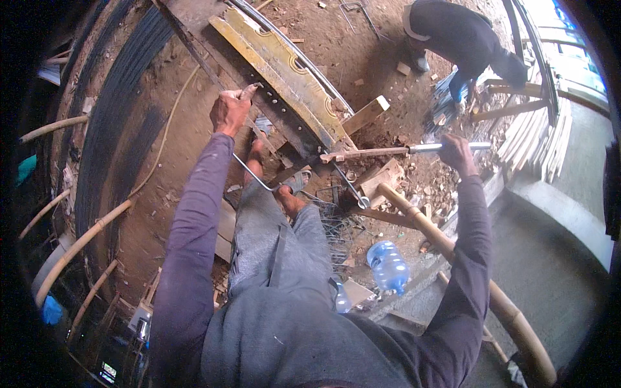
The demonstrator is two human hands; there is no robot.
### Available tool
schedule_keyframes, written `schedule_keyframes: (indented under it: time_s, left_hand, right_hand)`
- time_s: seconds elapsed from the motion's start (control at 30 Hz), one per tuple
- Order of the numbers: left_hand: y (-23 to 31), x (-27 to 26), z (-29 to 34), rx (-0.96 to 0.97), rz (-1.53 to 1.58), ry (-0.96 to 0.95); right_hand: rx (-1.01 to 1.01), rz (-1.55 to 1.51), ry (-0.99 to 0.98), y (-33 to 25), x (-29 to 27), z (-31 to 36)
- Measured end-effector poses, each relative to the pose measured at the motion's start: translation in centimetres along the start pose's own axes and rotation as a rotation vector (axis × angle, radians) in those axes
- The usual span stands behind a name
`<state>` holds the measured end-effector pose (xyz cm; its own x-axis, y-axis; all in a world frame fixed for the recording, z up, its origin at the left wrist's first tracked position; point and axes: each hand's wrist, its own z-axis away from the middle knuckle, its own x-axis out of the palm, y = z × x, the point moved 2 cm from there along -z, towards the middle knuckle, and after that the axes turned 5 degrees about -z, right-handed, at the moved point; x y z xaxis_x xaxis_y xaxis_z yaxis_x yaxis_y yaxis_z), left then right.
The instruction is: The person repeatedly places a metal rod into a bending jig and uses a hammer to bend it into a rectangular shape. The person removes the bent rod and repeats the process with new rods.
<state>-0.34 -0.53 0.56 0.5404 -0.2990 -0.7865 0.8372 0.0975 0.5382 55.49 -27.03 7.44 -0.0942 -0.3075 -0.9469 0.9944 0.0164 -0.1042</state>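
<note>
A long rust-brown metal lever with a silver tubular handle point(381, 152) lies right of centre; I see the right hand point(458, 155) clamped around its tube. The left hand point(231, 112), well apart, curls left of upper centre, its hold unclear to me.

No writing or number can be read. A small bright patch point(108, 372) at the dark lower left could be a label or a screen, too small and blurred to tell. Curling lines on the yellow board point(278, 68) form no readable letters.
</note>
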Motion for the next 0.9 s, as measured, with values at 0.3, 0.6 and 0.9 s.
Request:
schedule_keyframes:
  time_s: [0.3,0.6,0.9]
  left_hand:
    - [0.2,1.3,1.3,0.151,-0.235,0.291]
    - [-0.8,3.9,1.2,0.352,-0.162,0.591]
    - [-0.9,3.8,1.0,0.384,-0.065,0.594]
  right_hand:
    - [0.281,0.041,0.257,0.6,3.2,4.7]
    - [0.776,0.002,0.235,-11.0,9.2,18.3]
    - [1.426,0.035,0.032,-37.3,13.3,27.0]
